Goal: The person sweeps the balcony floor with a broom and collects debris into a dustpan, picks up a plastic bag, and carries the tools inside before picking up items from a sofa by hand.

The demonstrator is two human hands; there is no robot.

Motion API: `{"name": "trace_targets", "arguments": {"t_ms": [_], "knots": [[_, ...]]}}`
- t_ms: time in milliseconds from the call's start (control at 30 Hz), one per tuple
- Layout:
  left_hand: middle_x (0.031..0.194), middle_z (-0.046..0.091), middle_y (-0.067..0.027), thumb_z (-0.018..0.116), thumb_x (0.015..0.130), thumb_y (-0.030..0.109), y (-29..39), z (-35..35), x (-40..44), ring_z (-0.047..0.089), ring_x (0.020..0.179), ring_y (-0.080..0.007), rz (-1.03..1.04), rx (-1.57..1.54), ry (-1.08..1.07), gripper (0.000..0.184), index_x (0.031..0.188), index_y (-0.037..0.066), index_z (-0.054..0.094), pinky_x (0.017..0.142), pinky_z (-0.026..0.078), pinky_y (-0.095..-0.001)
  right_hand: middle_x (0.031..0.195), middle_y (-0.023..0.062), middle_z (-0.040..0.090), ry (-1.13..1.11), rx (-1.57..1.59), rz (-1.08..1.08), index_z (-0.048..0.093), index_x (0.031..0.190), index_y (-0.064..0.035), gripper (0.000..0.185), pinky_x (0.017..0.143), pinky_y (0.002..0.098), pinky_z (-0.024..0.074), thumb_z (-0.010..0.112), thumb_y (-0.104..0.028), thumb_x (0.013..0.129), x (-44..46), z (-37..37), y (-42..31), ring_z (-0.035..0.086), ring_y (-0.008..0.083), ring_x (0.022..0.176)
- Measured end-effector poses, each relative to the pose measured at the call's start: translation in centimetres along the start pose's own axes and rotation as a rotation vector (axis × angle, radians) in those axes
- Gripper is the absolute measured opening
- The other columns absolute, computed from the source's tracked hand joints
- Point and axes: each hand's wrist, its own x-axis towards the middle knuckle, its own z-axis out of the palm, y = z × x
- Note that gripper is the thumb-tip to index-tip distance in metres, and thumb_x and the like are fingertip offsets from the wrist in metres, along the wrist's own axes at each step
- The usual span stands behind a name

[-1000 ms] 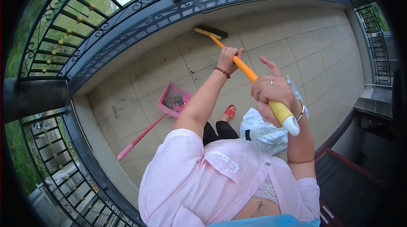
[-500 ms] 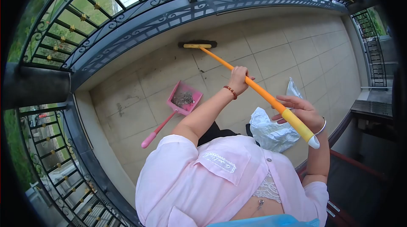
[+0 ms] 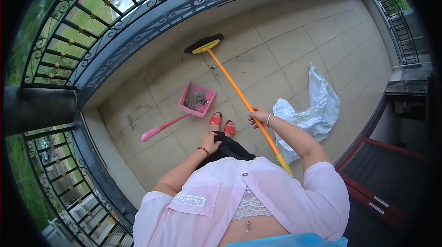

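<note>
My right hand [image 3: 259,117], with a silver bangle at its wrist, is wrapped round the orange handle of a broom [image 3: 233,82]. The broom slants away from me, its dark bristle head against the floor near the low wall and its yellow grip end beside my shirt. On my left side, my left hand [image 3: 209,143], wearing a red bead bracelet, has its fingers bent on the black trousers [image 3: 230,148] at my thigh. Ahead of that hand lies a pink dustpan [image 3: 208,107] holding a heap of grey dirt, its handle pointing left.
A crumpled white plastic sack [image 3: 317,108] lies on the tiled floor [image 3: 276,62] to the right. My feet in red sandals [image 3: 229,128] stand near the dustpan. Black iron railings [image 3: 99,12] border the balcony, and a dark red framed panel [image 3: 368,155] stands at right.
My left hand has let go of the broom handle and moved down to the trousers. My right hand has taken hold of the handle, and the broom head has shifted left and turned.
</note>
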Motion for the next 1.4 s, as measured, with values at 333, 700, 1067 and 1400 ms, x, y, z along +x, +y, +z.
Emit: {"name": "trace_targets", "arguments": {"t_ms": [333,700,1067,1400], "knots": [[0.146,0.024,-0.0189,0.08,0.063,-0.004,-13.7,-13.7,-2.3,0.058,0.098,-0.0266,-0.352,-0.835,0.656,0.112,0.148,0.018,0.01,0.076,0.051,-0.033,0.058,-0.0006,0.044,0.347,-0.117,-0.189,0.044,0.139,-0.0214,0.045,0.033,0.0276,0.0327,0.049,-0.021,0.095,-4.4,3.7,4.1,0.039,0.0097,0.038],[0.106,0.066,-0.01,0.052,0.097,0.024,-13.0,-20.8,1.7,0.058,0.1,-0.0156,-0.142,-0.867,0.796,0.027,0.101,0.0,0.064,0.089,0.045,-0.029,0.055,0.0009,0.043,0.689,-0.359,-0.359,0.051,0.133,-0.0181,0.037,0.033,0.0292,0.035,0.045,-0.022,0.096,10.0,-5.2,-10.7,0.041,0.0117,0.037],[0.109,0.064,-0.0133,0.055,0.096,0.022,-13.2,-31.2,-0.3,0.059,0.103,-0.0173,-0.205,-0.997,0.712,0.029,0.112,-0.002,0.06,0.089,0.046,-0.0279,0.061,0.0132,0.057,0.68,-0.588,-0.343,0.044,0.135,-0.0103,0.042,0.04,0.0372,0.0456,0.044,-0.016,0.094,12.8,6.5,-1.3,0.056,0.0229,0.043],[0.076,0.054,0.0022,0.057,0.095,0.026,-22.8,-39.5,3.7,0.046,0.06,-0.0038,-0.145,-0.972,0.393,0.029,0.11,0.002,0.061,0.052,0.036,-0.018,0.052,0.0011,0.045,0.583,-0.041,-0.155,0.04,0.141,-0.0155,0.046,0.033,0.0311,0.0407,0.044,-0.018,0.095,-6.8,28.8,4.4,0.045,0.0135,0.035]]}}
